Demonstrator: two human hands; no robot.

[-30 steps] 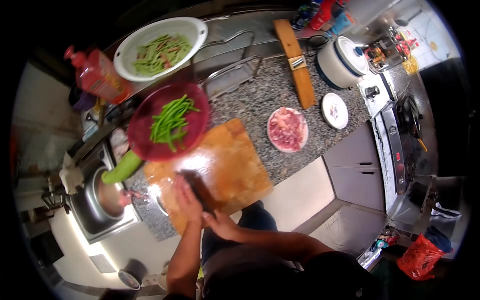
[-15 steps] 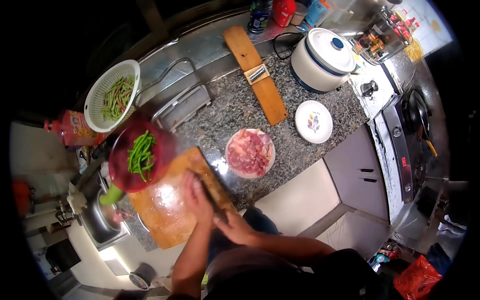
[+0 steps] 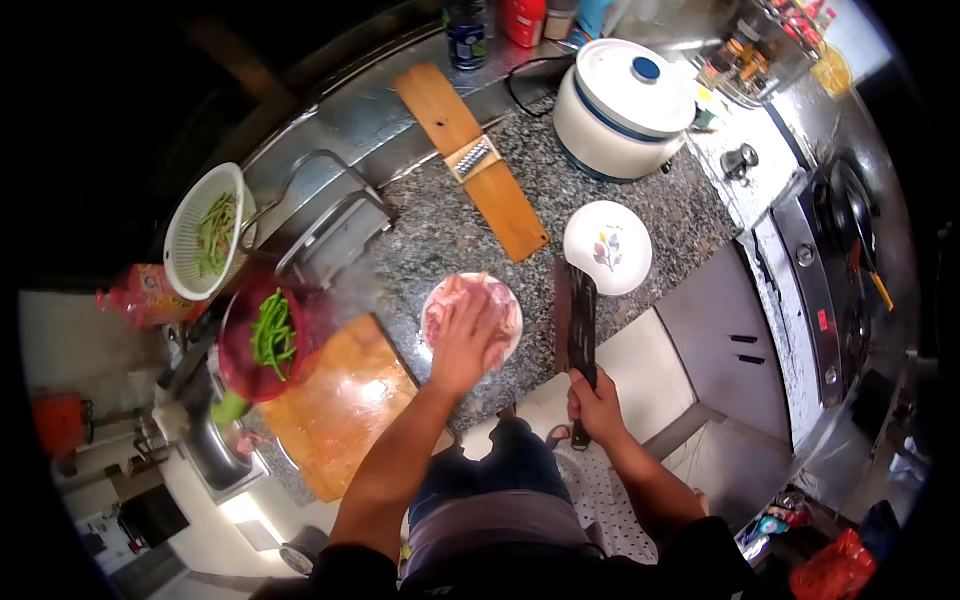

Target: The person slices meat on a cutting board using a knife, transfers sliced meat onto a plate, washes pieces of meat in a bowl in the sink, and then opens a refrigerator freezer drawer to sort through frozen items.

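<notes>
My left hand [image 3: 468, 340] lies over the raw meat [image 3: 497, 300] heaped on a white plate [image 3: 427, 335], its fingers stretched out and a little apart. My right hand [image 3: 596, 405] is closed around the handle of a kitchen knife [image 3: 580, 325]. The dark blade points away from me, near the counter's front edge, its far end next to a white plate with a leaf pattern [image 3: 610, 225]. To the left of the meat lies a wet wooden cutting board [image 3: 340, 410]. A red bowl [image 3: 232, 350] with green beans [image 3: 272, 335] stands at its far left corner.
A wooden board grater [image 3: 515, 215] lies across the granite counter, with a white cooker [image 3: 620, 115] behind. On the left are a white colander [image 3: 185, 240] of beans, a metal rack [image 3: 340, 235] and a sink [image 3: 205, 455]. A stove [image 3: 810, 290] stands right.
My hands have parted from above the cutting board. My left hand has moved right onto the meat; my right hand has carried the knife right, beside the patterned plate. The view has shifted slightly.
</notes>
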